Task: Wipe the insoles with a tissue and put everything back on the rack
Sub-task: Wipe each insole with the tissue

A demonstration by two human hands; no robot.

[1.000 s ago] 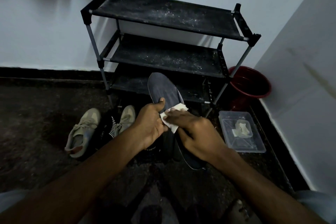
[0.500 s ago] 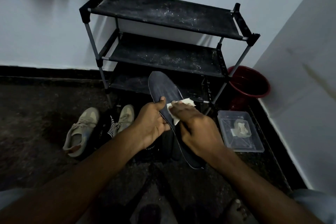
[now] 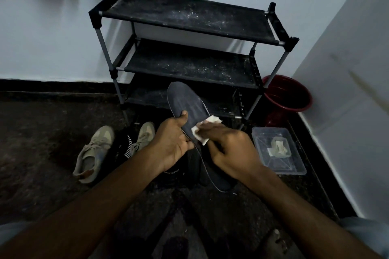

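Gripping the dark insole (image 3: 190, 104) at its left edge, our left hand (image 3: 171, 143) steadies it in front of the shoe rack (image 3: 189, 17) while our right hand (image 3: 231, 149) presses the white tissue (image 3: 205, 130) onto it. It looks light and bendy, so we hold it mid-length.

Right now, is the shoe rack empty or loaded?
Empty: the three shelves of the shoe rack show only dust; the beige shoes sit on the floor.

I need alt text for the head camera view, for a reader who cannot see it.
A left hand holds a dark insole while the right hand presses a white tissue on it, before a black rack. Beige shoes lie on the floor.
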